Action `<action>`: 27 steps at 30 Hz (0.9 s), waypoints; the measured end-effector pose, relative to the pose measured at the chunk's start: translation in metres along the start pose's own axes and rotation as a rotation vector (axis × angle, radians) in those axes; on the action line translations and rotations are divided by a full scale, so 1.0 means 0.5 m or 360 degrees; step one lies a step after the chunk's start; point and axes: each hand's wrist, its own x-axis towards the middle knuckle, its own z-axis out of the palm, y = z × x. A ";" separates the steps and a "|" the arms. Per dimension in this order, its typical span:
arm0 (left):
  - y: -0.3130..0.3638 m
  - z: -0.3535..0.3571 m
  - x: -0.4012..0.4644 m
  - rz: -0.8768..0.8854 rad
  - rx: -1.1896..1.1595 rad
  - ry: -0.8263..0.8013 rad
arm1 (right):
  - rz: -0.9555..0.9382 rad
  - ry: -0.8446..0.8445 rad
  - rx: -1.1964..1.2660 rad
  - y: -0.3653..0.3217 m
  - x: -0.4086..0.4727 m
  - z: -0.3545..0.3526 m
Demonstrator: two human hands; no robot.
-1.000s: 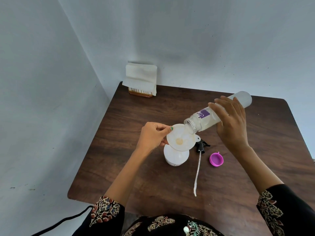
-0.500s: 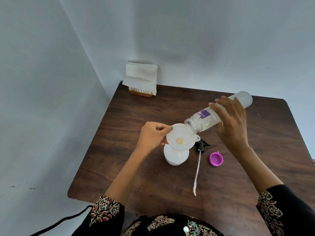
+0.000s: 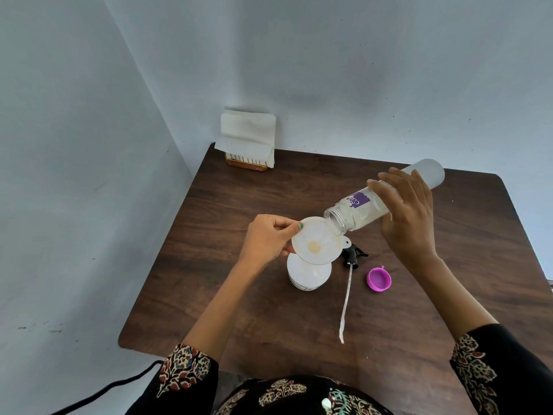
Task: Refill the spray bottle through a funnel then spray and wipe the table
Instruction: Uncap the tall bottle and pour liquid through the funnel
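Note:
A white funnel (image 3: 314, 241) stands in the neck of the white spray bottle (image 3: 308, 275) at the middle of the brown table (image 3: 239, 199). My left hand (image 3: 267, 236) pinches the funnel's left rim. My right hand (image 3: 408, 217) grips a clear refill bottle (image 3: 356, 212) with a purple label, tilted mouth-down over the funnel's right edge. A thin stream runs from its mouth into the funnel. The black spray head (image 3: 353, 256) with its long white dip tube (image 3: 345, 301) lies on the table right of the spray bottle.
A purple cap (image 3: 379, 279) lies open-side up to the right of the spray head. A holder of white paper napkins (image 3: 247, 139) stands at the table's far left corner against the wall. A black cable (image 3: 104, 389) runs along the floor at lower left.
The refill bottle's mouth sits slightly lower over the funnel; both hands stay almost where they were.

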 end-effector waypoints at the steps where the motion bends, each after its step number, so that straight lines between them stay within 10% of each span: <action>1: -0.001 0.000 0.000 0.0000 -0.0001 -0.0004 | 0.0000 -0.0002 -0.0001 0.000 0.000 0.000; 27: -0.002 0.002 0.004 0.0062 0.0041 -0.0045 | 0.0015 -0.0026 -0.0014 0.004 -0.002 0.003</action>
